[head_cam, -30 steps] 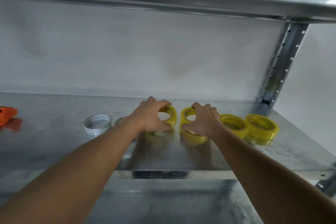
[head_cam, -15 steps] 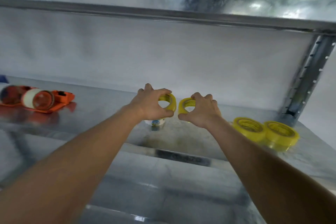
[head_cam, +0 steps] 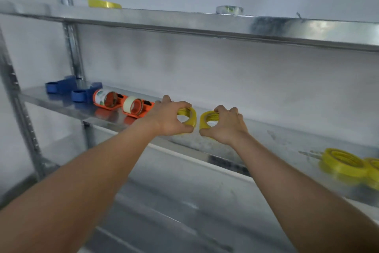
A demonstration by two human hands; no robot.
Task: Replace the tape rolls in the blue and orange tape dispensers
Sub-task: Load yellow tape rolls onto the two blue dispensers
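My left hand [head_cam: 169, 118] grips a yellow tape roll [head_cam: 189, 117] held upright above the middle shelf [head_cam: 276, 140]. Beside it, my right hand [head_cam: 225, 126] grips a second yellow tape roll [head_cam: 208, 118]; the two rolls are a small gap apart. To the left on the same shelf lie two orange tape dispensers, the nearer one [head_cam: 136, 107] with a pale roll and the farther one [head_cam: 106, 98] with a printed roll. Two blue tape dispensers [head_cam: 86, 93] [head_cam: 59, 85] with no roll on their hubs sit at the shelf's far left end.
Two more yellow rolls [head_cam: 342, 163] [head_cam: 374, 170] lie flat at the shelf's right end. The upper shelf [head_cam: 205, 23] carries a yellow roll [head_cam: 104, 3] and a clear roll [head_cam: 229, 9]. A steel upright [head_cam: 73, 51] stands behind the blue dispensers. A lower shelf [head_cam: 174, 201] lies beneath.
Both hands lifted their yellow rolls off the shelf and carried them left. The view swung left and up, bringing the orange and blue dispensers and the upper shelf's top into sight.
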